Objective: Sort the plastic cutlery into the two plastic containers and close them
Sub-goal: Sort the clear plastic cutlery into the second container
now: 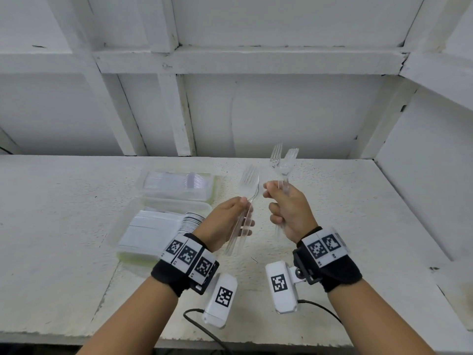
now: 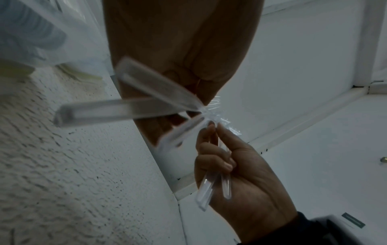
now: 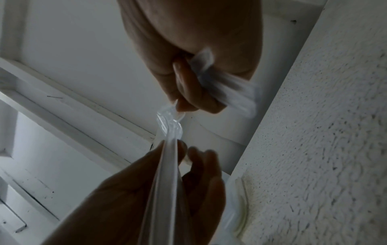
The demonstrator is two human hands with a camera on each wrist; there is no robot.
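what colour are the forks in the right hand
The plastic forks that the right hand grips are clear and colourless; the head view shows it best.

surface: white textured shelf (image 1: 332,226) | on it: two clear plastic containers (image 1: 163,213), left of centre, holding cutlery

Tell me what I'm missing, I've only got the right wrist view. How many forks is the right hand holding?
Observer: Two. In the head view the right hand grips two clear forks, tines up.
Operator: And the left hand?
Observer: The left hand pinches a bunch of forks; the left wrist view shows three handles fanned out.
Operator: Where are the containers?
Observer: On the table, left of the left hand: a near container and a far container, each with cutlery stacked inside.
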